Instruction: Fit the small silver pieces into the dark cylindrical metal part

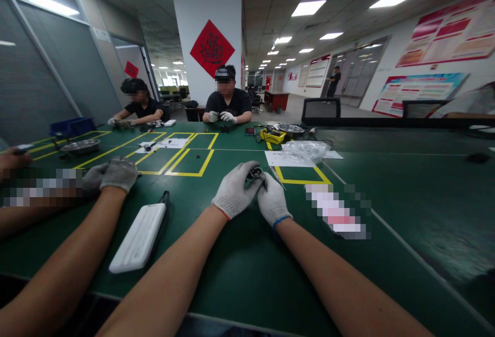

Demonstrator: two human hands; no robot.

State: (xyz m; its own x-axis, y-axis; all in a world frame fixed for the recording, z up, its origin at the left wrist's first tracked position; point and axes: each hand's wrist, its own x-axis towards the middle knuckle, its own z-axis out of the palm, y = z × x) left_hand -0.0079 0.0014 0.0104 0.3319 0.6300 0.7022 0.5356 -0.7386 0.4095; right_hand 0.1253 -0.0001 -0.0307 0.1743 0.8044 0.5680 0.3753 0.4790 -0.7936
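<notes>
Mesh chairs (320,109) and posters (450,30) mark an office.

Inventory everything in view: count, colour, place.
Round part: 1, dark, between hands
Flat block: 1, white, left
Blurred item: 1, white-pink, right
Plastic: 1, clear, beyond hands
Unclear item: 1, yellow, beyond plastic
Papers: several, white, table
Dishes: 2, silvery, table
Bin: 1, blue, left
Table: 1, green, centre
Tape outlines: several, yellow, table
Diamond signs: 2, red, background
Posters: several, mixed, right
Lights: several, white, ceiling
Other people: several, some black-clad, around
Left hand, right hand: 2, white-gloved, at part
</notes>
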